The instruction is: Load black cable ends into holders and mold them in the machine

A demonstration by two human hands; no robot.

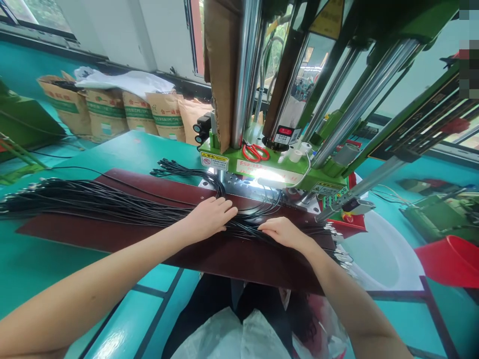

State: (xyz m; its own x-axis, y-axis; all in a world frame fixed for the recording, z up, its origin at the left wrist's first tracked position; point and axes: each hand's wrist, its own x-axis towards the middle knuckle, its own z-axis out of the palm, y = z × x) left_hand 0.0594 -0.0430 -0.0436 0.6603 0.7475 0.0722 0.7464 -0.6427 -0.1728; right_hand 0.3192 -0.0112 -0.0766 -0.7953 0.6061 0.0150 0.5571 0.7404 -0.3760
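A long bundle of black cables (123, 202) lies across a dark red-brown board (262, 264) in front of a green press machine (232, 162). My left hand (211, 217) is closed over the cables near the middle of the board, its fingers curled downward. A little to the right, my right hand (286, 233) pinches cables between thumb and fingers; the fingertips are partly hidden. Metallic connector ends (339, 247) spread at the right end of the bundle. Another group of black cable ends (170, 167) lies on the left by the machine's base.
Red-handled scissors (256, 152) rest on the machine's green plate, above a bright light. Chrome columns (247, 75) rise behind it. A white round tub (385, 249) and a red bucket (451, 262) stand to the right. Paper sacks (107, 112) line the wall at back left.
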